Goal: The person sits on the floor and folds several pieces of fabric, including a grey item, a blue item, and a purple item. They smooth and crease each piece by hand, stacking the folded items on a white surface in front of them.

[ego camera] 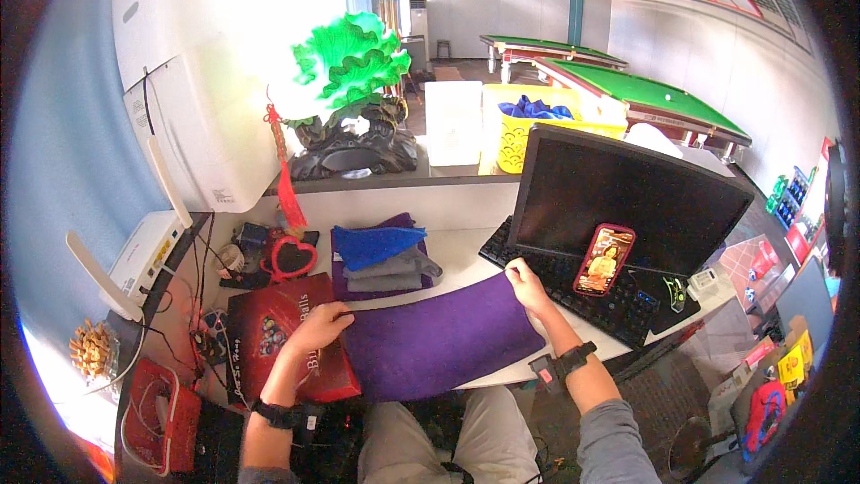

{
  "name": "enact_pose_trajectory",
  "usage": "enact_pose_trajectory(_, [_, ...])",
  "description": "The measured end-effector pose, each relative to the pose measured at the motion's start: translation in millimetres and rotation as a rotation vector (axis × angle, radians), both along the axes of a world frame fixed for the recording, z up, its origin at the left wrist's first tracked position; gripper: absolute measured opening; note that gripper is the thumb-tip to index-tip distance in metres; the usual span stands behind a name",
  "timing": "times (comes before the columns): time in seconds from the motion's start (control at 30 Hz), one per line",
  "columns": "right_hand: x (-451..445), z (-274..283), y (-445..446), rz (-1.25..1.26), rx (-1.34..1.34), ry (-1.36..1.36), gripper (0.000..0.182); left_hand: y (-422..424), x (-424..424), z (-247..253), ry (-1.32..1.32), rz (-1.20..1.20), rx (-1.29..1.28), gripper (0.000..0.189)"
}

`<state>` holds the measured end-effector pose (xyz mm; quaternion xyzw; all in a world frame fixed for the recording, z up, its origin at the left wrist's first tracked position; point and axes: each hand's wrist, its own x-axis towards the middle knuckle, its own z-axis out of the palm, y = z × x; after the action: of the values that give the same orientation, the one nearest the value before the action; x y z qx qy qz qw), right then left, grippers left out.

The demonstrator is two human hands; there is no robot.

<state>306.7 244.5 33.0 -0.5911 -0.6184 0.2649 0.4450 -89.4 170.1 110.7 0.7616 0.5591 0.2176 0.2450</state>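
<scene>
A purple cloth (443,339) is stretched between my two hands over the front of the white desk. My left hand (321,324) pinches its upper left corner, above a red box of billiard balls (269,343). At the upper right corner, my right hand (527,286) grips the cloth close to the black keyboard. Behind the cloth lies a stack of folded cloths: a blue cloth (376,245) on top, grey cloths (386,274) beneath it, and a purple one (342,288) at the bottom.
A black monitor (625,195) stands over the keyboard (494,242), with a lit phone (605,260) in front. On the rear ledge are a green cabbage-shaped ornament (356,67), a white container (453,124) and a yellow basket (514,141) holding blue cloth. A white router (144,255) is at left.
</scene>
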Motion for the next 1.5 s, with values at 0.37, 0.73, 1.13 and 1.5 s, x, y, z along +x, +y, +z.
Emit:
enact_pose_trajectory(0.37, [-3.0, -4.0, 10.3, -0.07, 0.064, -0.179, 0.011, 12.0, 14.1, -15.0, 0.311, 0.193, 0.167, 0.021])
enact_pose_trajectory(0.73, [-37.9, 14.7, -29.3, -0.054, 0.423, -0.858, 0.026, -20.1, 61.1, -10.8, 0.771, 0.152, 0.422, 0.038])
enact_pose_trajectory(1.13, [-110.6, -9.5, -56.7, 0.378, 0.384, -0.776, 0.047, -41.9, 137.3, -88.0, 0.403, 0.301, 0.418, 0.052])
enact_pose_trajectory(1.5, [-29.3, 14.9, -75.0, -0.058, 0.355, -0.564, 0.04, -77.8, 144.5, -63.1, 0.277, 0.162, 0.453, 0.044])
